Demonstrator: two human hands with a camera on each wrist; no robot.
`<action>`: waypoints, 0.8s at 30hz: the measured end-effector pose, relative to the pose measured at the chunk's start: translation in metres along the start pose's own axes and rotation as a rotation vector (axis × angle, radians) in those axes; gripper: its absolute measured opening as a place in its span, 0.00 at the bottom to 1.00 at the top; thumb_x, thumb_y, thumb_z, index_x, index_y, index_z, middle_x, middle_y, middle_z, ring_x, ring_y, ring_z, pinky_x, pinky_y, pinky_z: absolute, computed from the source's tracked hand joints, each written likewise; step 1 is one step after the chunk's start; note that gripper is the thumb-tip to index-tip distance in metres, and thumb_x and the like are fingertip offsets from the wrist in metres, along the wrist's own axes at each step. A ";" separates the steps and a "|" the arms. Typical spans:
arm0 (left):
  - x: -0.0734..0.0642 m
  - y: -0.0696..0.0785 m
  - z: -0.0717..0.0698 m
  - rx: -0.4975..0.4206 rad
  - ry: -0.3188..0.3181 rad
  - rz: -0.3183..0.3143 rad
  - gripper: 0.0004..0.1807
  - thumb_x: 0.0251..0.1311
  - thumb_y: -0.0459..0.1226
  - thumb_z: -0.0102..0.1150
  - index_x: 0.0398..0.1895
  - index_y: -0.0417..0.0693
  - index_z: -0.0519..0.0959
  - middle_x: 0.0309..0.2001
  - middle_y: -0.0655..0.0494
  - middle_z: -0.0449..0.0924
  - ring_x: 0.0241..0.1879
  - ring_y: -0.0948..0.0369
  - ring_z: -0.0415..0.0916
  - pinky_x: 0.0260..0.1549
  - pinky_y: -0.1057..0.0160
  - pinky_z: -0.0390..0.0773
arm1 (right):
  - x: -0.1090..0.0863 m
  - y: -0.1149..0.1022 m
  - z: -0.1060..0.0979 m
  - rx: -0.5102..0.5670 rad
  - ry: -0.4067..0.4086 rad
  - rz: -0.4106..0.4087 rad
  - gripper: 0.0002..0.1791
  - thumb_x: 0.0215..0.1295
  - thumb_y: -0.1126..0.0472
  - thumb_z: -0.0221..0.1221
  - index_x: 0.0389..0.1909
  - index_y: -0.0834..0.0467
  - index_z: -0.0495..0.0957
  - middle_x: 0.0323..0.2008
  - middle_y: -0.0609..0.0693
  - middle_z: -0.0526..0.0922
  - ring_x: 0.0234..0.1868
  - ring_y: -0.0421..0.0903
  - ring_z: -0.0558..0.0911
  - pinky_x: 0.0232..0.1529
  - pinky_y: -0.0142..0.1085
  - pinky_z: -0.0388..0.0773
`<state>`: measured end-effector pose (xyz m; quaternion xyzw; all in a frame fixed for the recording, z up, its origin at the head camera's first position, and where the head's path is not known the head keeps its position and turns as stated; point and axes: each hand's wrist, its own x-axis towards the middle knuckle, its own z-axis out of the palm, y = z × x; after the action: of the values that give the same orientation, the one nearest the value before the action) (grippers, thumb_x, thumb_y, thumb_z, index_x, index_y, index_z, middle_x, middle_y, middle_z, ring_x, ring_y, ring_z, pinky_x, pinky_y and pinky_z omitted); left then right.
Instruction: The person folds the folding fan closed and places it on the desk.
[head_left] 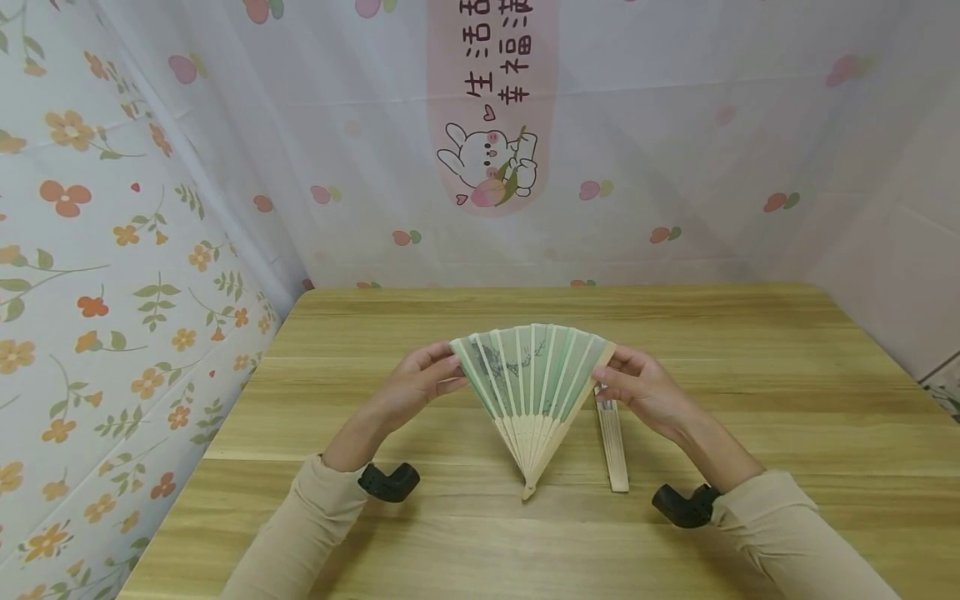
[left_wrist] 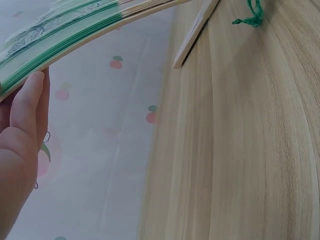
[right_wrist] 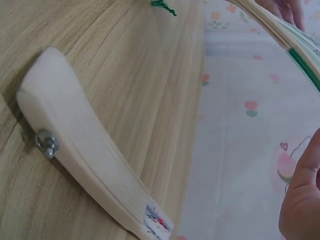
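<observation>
A green folding fan (head_left: 551, 367) with pale wooden ribs and a dark painted picture is spread partway, its pivot end pointing down towards the person. My left hand (head_left: 416, 383) pinches its left outer edge near the top, the thumb (left_wrist: 27, 100) lying along the rib in the left wrist view. My right hand (head_left: 648, 396) grips the opposite edge between thumb and fingers. Under that hand lies a second fan, folded (head_left: 613, 446), on the table. The right wrist view shows the folded fan's metal pivot ring (right_wrist: 47, 143) and a bit of printed cloth.
The wooden table (head_left: 300, 533) ends at a white curtain (head_left: 660, 158) with fruit prints and a rabbit drawing. A flowered cloth (head_left: 135, 333) hangs on the left. A green cord (left_wrist: 254, 15) shows near the table in the wrist views. Each wrist carries a black camera mount (head_left: 390, 483).
</observation>
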<state>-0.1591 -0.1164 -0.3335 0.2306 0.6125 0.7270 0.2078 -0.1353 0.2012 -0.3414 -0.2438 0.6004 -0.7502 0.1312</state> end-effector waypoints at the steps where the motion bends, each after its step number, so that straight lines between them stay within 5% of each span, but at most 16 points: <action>1: 0.000 0.000 0.000 -0.001 0.000 0.000 0.20 0.66 0.32 0.40 0.58 0.28 0.58 0.50 0.44 0.68 0.48 0.56 0.70 0.55 0.54 0.64 | 0.000 0.000 0.000 0.004 -0.002 -0.002 0.13 0.64 0.71 0.47 0.45 0.56 0.74 0.34 0.48 0.78 0.34 0.41 0.77 0.33 0.30 0.78; 24: 0.008 0.001 0.006 0.007 0.002 -0.017 0.19 0.65 0.31 0.40 0.57 0.28 0.60 0.47 0.47 0.70 0.50 0.51 0.67 0.54 0.58 0.67 | 0.006 0.001 0.003 -0.018 -0.022 -0.005 0.15 0.64 0.71 0.47 0.47 0.55 0.73 0.38 0.48 0.77 0.36 0.41 0.77 0.35 0.31 0.77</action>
<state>-0.1614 -0.1070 -0.3312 0.2255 0.6172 0.7232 0.2125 -0.1387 0.1960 -0.3403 -0.2550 0.6049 -0.7424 0.1337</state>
